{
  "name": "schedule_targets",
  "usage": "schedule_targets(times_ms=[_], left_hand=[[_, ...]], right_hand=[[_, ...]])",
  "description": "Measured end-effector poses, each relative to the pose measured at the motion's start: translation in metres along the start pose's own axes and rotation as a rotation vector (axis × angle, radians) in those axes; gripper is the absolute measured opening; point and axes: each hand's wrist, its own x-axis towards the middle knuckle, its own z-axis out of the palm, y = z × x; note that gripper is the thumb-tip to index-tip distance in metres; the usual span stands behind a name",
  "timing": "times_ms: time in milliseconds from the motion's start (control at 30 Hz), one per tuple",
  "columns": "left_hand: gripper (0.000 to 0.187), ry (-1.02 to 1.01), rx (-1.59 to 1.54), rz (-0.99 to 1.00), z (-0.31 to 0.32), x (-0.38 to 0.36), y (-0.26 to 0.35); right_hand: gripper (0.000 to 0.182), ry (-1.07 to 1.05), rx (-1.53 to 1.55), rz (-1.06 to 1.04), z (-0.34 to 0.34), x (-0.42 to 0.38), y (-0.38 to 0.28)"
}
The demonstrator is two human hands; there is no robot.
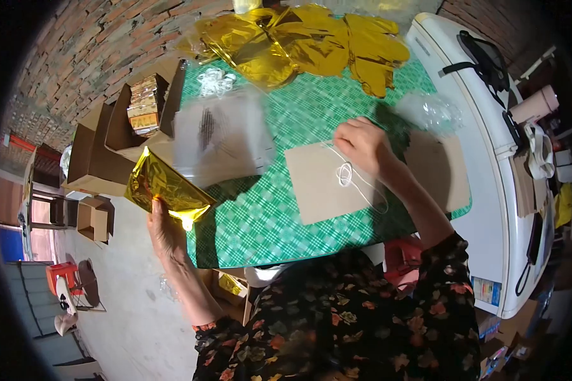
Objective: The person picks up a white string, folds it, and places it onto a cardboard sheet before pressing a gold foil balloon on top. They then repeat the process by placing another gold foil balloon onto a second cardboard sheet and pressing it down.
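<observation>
my left hand (165, 232) pinches a folded gold foil piece (165, 189) just off the left edge of the green checked table (279, 222). my right hand (362, 145) rests on the brown cardboard sheet (327, 181) on that table, fingers curled onto a white string (353, 178) lying coiled there. more gold foil (311, 44) is heaped at the table's far end.

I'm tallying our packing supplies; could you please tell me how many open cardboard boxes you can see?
3: one box at the table's left edge holding packets, one larger box beside it, one small box on the floor. Others may be hidden.
</observation>
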Motion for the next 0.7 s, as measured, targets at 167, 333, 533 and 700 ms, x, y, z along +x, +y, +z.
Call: schedule_targets(times_ms=[167, 333, 533, 700], left_hand=[[0.042, 0.018, 0.007, 0.028, 0.007, -0.004, 0.002], [0.043, 0.064, 0.014, 0.029, -0.009, -0.009, 0.007], [0.039, 0.117, 0.053, 0.044, -0.014, -0.015, 0.006], [0.041, 0.106, 0.048, 0.034, -0.014, -0.014, 0.003]], right_hand=[[0.026, -0.125, -0.165, 0.175, 0.049, 0.044, -0.008], [0.021, -0.351, -0.165, 0.264, 0.053, 0.072, -0.007], [0.041, -0.172, 0.293, 0.222, 0.011, 0.091, 0.017], [0.01, -0.133, 0.57, 0.346, -0.027, 0.132, 0.002]])
